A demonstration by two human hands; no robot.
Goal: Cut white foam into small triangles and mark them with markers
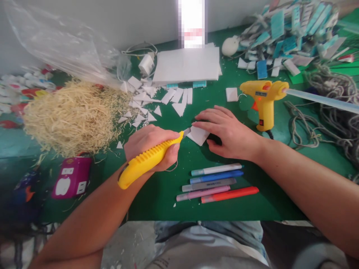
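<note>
Left grip [148, 139]: clamped on yellow cutter [150, 160] | right grip [231, 132]: apart, white piece [199, 136] under fingertips [196, 124]

Shirt [193, 248]: grey, small dark lettering [162, 262] low on the front, partly legible at best. Jeans [163, 232]: faded blue denim. Left hand [153, 147] and right hand [228, 132]: bare, as are both forearms. Right forearm [297, 173]: one small dark spot.

Pixelated panel [192, 23], markings seemingly unreadable
</note>
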